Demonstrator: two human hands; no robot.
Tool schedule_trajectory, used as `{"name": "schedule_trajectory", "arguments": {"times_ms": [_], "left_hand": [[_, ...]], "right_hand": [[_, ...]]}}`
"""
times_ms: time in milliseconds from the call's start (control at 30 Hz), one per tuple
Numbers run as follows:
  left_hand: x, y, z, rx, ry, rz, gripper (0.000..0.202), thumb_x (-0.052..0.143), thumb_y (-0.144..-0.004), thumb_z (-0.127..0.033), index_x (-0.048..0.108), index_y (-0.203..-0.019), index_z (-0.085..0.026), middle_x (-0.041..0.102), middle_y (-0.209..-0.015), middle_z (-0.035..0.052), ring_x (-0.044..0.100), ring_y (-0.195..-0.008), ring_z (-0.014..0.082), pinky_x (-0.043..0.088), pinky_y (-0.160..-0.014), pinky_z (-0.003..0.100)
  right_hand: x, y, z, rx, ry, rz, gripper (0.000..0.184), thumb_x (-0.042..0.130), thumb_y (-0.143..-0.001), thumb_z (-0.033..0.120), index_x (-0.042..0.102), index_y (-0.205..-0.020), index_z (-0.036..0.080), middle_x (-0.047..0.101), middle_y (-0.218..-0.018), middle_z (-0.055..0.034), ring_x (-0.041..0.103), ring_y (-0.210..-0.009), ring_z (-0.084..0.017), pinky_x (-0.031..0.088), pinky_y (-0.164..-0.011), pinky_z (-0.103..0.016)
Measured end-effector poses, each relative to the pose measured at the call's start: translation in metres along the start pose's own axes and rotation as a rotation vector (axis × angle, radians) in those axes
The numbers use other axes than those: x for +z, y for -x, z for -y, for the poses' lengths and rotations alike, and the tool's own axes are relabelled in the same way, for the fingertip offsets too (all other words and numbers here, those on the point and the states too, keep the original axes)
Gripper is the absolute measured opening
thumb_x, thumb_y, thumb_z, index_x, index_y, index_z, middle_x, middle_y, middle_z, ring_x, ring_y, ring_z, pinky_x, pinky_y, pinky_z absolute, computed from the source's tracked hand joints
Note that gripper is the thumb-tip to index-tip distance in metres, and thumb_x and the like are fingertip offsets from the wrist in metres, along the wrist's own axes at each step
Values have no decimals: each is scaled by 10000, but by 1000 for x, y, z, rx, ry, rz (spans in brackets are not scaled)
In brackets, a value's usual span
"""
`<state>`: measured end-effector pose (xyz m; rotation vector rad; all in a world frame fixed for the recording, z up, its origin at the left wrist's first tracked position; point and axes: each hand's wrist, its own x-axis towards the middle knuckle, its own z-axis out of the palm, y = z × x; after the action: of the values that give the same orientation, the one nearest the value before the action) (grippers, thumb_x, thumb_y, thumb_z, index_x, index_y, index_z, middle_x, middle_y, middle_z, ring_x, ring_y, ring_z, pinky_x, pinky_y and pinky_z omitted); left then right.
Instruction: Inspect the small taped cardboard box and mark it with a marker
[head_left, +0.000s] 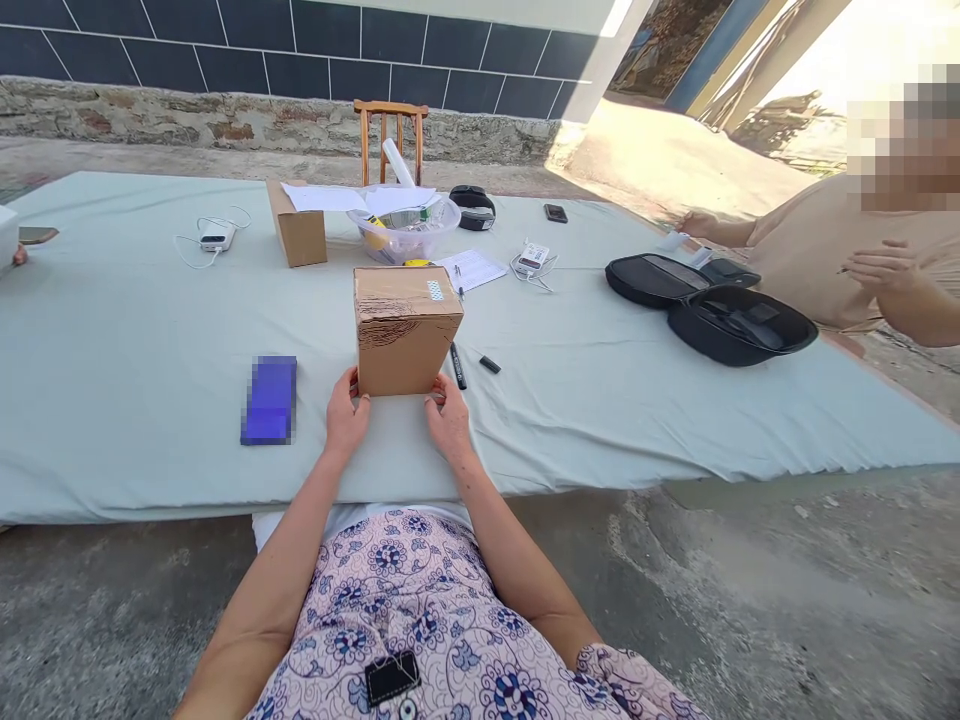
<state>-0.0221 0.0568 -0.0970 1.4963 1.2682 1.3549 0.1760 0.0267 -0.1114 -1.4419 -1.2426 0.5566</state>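
Observation:
A brown cardboard box (401, 352) stands upright on the table, its upper part covered with dark scribbled lines and a small patterned label on top. My left hand (347, 415) grips its lower left corner, thumb toward the front. At the lower right corner my right hand (448, 412) does the same, so the box sits between both hands. Fingers behind the box are partly hidden. Just right of it lie a black marker (458, 367) and its black cap (490, 365), apart from each other. A blue-screened phone (270, 400) lies to the left.
Farther back are another cardboard box (304, 238), a plastic basket (420, 243) with papers, a black headset (474, 208) and white power banks (217, 235) with cables. An open black case (720, 325) lies at right near another person (847, 235). The tablecloth (570, 420) has wrinkles.

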Motion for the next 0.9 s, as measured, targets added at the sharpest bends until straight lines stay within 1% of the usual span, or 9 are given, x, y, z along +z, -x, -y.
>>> {"name": "schedule_trajectory", "arguments": {"times_ms": [300, 500, 633, 767, 900], "left_hand": [[0, -1, 1, -6, 4, -2, 587, 615, -823, -140, 606, -1407, -210, 684, -1380, 115, 651, -1297, 284, 503, -1174, 492], [0, 0, -2, -23, 8, 8, 588, 602, -833, -150, 592, -1419, -196, 671, -1403, 128, 643, -1309, 291, 489, -1186, 510], [1, 3, -4, -31, -7, 1, 585, 601, -838, -148, 588, -1422, -187, 668, -1415, 140, 641, -1315, 298, 499, -1177, 517], [3, 4, -3, -25, -26, -4, 578, 584, -844, -127, 591, -1418, -202, 671, -1424, 125, 647, -1317, 274, 527, -1158, 473], [4, 2, -1, -20, -38, -14, 580, 578, -840, -116, 593, -1413, -200, 674, -1419, 125, 644, -1324, 274, 518, -1170, 473]], "right_hand": [[0, 0, 2, 14, 0, -3, 550, 513, -827, 196, 591, -1371, 203, 726, -1283, -141, 696, -1197, -281, 595, -978, -475], [-1, 0, 2, 10, 11, -7, 542, 521, -832, 202, 601, -1368, 225, 735, -1282, -119, 701, -1190, -268, 599, -970, -458], [-3, 1, 2, 15, 2, -4, 540, 531, -832, 229, 603, -1367, 234, 737, -1284, -116, 705, -1177, -274, 602, -963, -470], [-3, 0, 1, 22, -20, -16, 524, 534, -822, 253, 608, -1340, 215, 735, -1257, -142, 701, -1178, -296, 598, -964, -503], [-2, -2, 0, 24, -32, -15, 522, 538, -803, 255, 617, -1317, 203, 739, -1233, -150, 712, -1155, -299, 606, -949, -503]]}}
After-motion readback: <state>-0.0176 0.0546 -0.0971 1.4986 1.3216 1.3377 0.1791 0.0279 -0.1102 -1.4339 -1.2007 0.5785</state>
